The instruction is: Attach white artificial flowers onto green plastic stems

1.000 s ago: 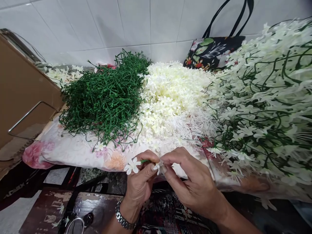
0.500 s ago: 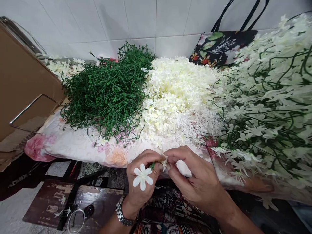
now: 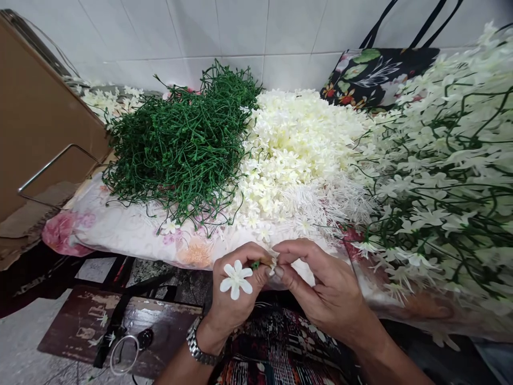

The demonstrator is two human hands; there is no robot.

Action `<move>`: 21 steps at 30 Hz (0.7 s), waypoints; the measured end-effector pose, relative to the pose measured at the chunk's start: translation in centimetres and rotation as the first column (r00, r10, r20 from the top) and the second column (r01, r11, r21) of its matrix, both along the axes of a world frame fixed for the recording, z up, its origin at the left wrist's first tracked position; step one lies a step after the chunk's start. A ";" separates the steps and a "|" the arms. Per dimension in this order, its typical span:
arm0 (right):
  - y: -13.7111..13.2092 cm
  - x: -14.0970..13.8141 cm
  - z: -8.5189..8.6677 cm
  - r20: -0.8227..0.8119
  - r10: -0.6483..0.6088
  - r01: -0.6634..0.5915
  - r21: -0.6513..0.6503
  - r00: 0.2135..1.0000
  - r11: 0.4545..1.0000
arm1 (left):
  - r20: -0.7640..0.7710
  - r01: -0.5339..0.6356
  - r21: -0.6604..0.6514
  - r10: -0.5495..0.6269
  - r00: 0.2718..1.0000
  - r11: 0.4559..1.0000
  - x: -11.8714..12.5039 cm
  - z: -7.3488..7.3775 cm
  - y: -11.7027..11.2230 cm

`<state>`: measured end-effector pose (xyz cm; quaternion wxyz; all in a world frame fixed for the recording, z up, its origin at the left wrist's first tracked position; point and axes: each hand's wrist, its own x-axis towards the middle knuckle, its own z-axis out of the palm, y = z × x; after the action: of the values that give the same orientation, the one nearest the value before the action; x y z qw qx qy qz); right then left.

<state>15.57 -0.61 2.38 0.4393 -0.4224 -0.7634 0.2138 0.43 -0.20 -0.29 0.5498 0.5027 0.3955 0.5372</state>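
Note:
My left hand (image 3: 231, 311) is closed around an artificial flower spray, a bit of its green stem showing by the thumb. One open white flower (image 3: 235, 279) of that spray lies against the back of this hand. A small, crumpled-looking white blossom (image 3: 273, 264) sits at the left thumb and index fingertips. Facing it, my right hand (image 3: 331, 291) has its thumb and index tip close together at the blossom's edge, apparently pinching it; the exact contact is hard to make out. Both hands are above my lap, at the table's near edge.
On the floral tablecloth (image 3: 116, 227) lie a heap of green stems (image 3: 180, 144), loose white blossoms (image 3: 292, 133) and thin white stamens (image 3: 332, 200). Finished-looking flower sprays (image 3: 433, 203) pile up at right. A cardboard box (image 3: 44, 123) stands left, a floral bag (image 3: 380, 75) behind, a worn brown board (image 3: 156, 326) below.
My right index finger has lifted a little away from the thumb. The view has shifted slightly, and the white flower at my left hand sits a bit higher.

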 end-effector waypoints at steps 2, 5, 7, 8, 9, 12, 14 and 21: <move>0.1 0.1 0.1 -0.007 0.024 -0.024 -0.020 1.000 1.000 | 0.133 0.016 -0.094 -0.003 0.991 0.995 0.2 0.2 0.2; 0.3 0.4 0.4 -0.024 0.058 -0.059 -0.047 0.998 0.997 | 0.316 0.065 -0.279 0.028 0.948 0.958 0.5 0.8 0.4; 0.5 0.5 0.6 -0.055 0.084 -0.086 -0.043 0.995 0.995 | 0.405 0.105 -0.384 0.065 0.912 0.917 0.7 1.3 0.6; 0.6 0.5 0.6 -0.071 0.101 -0.104 -0.037 0.992 0.994 | 0.437 0.124 -0.423 0.082 0.896 0.898 0.7 1.5 0.6; 0.7 0.6 0.7 -0.086 0.121 -0.125 -0.032 0.989 0.992 | 0.458 0.138 -0.455 0.098 0.883 0.880 0.7 1.6 0.7; 1.3 0.7 0.8 -0.125 0.160 -0.168 -0.051 0.979 0.985 | 0.474 0.157 -0.511 0.125 0.871 0.845 0.7 1.8 1.0; 1.7 0.9 0.8 -0.173 0.139 -0.157 -0.094 0.975 0.983 | 0.474 0.162 -0.535 0.137 0.870 0.829 0.8 1.9 1.3; 3.4 0.8 0.5 -0.169 0.130 -0.150 -0.111 0.977 0.982 | 0.453 0.146 -0.557 0.152 0.879 0.818 1.5 2.6 2.1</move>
<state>16.38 2.75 2.86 0.4567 -0.3751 -0.7387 0.3243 1.90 1.87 2.31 0.7546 0.1640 0.3917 0.5002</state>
